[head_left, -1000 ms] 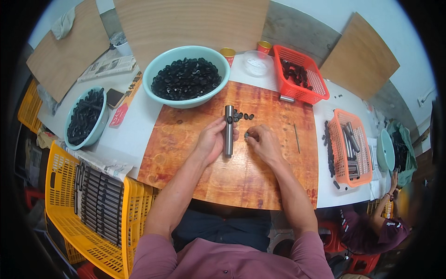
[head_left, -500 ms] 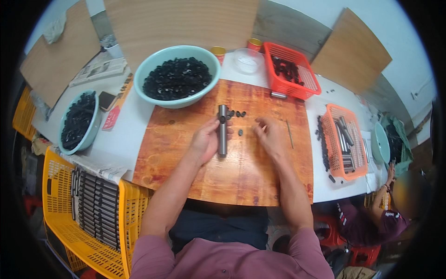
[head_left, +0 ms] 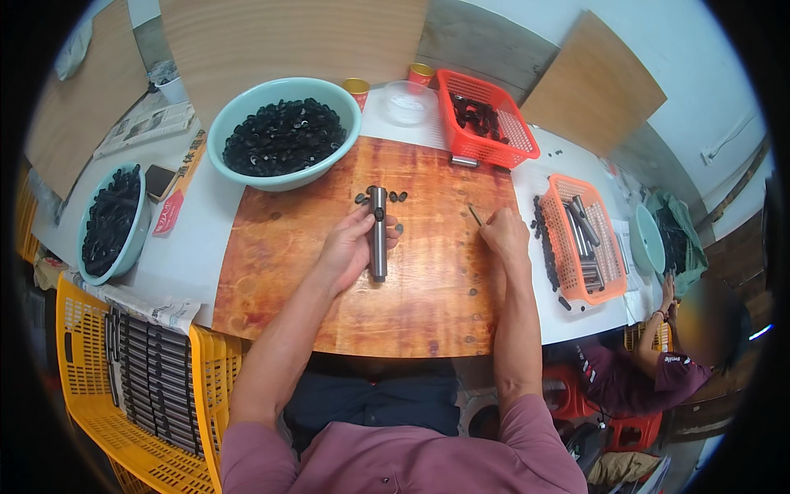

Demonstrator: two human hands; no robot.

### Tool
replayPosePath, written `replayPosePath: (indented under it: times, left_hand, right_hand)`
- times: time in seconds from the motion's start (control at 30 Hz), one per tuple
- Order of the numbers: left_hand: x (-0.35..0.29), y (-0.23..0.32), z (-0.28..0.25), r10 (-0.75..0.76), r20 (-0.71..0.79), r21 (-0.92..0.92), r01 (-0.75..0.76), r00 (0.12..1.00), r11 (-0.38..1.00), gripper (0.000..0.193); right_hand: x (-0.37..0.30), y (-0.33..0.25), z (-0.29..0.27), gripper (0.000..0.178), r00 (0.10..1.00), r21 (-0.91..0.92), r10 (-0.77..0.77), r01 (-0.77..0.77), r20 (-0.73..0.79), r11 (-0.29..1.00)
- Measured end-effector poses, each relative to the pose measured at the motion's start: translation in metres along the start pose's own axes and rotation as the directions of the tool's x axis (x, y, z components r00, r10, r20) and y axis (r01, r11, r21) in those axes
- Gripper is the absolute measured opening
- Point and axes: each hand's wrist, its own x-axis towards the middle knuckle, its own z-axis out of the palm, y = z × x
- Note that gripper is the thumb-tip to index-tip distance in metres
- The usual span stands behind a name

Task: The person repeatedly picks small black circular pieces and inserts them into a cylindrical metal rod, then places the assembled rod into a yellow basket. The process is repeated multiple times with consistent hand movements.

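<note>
My left hand (head_left: 349,249) is closed around a grey metal tube (head_left: 378,251), held upright in the picture over the wooden board. A small black round piece (head_left: 378,213) sits on the tube near its upper end, beside my thumb. Several loose black pieces (head_left: 398,197) lie on the board just past the tube. Off to the right, my right hand (head_left: 507,235) has its fingers curled on a thin dark rod (head_left: 475,216), whose tip sticks out toward the upper left.
A pale green basin (head_left: 216,156) of black pieces stands beyond the wooden board (head_left: 428,321). Red basket (head_left: 514,152) and orange basket (head_left: 613,251) sit to the right. At left are another basin (head_left: 140,239) and a yellow crate (head_left: 202,387) of tubes. A co-worker (head_left: 646,383) sits at right.
My right hand has moved right and closed on the thin rod, lifting its tip end. My left hand still holds the tube. The whole view has shifted slightly.
</note>
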Motion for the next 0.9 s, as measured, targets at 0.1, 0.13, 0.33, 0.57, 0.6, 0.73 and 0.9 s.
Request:
replayPosePath:
  times: [0.1, 0.13, 0.33, 0.57, 0.6, 0.73, 0.9]
  left_hand:
    - [0.000, 0.000, -0.003, 0.002, 0.017, -0.015, -0.002, 1.000, 1.000, 0.032]
    - [0.000, 0.000, -0.003, 0.004, 0.032, -0.018, -0.004, 0.999, 1.000, 0.031]
    - [0.001, -0.004, -0.004, -0.034, 0.030, -0.027, 0.035, 0.999, 0.999, 0.029]
    - [0.001, -0.004, 0.001, -0.048, 0.041, -0.081, 0.052, 0.998, 0.995, 0.030]
    - [0.003, -0.006, -0.002, -0.047, 0.053, -0.080, 0.051, 0.997, 0.996, 0.030]
    - [0.003, -0.005, -0.001, -0.061, 0.065, -0.058, 0.064, 0.996, 0.996, 0.033]
    - [0.001, -0.005, 0.000, -0.056, 0.083, -0.044, 0.060, 0.995, 0.997, 0.034]
  right_hand:
    - [-0.008, -0.011, -0.014, 0.018, 0.994, 0.311, -0.106, 0.090, 0.035, 0.946]
    - [-0.011, -0.018, -0.020, 0.018, 0.984, 0.566, -0.159, 0.087, 0.079, 0.820]
    - [-0.051, -0.083, -0.035, 0.016, 0.950, 0.997, -0.311, 0.053, -0.035, 0.048]
    - [-0.086, -0.115, -0.003, 0.013, 0.927, 0.978, -0.321, 0.207, -0.195, 0.004]
    - [-0.086, -0.116, -0.004, 0.012, 0.923, 0.974, -0.331, 0.223, -0.196, 0.046]
    - [-0.085, -0.116, 0.001, 0.013, 0.918, 0.953, -0.333, 0.273, -0.217, 0.130]
    - [-0.087, -0.116, -0.001, 0.013, 0.908, 0.937, -0.350, 0.304, -0.231, 0.170]
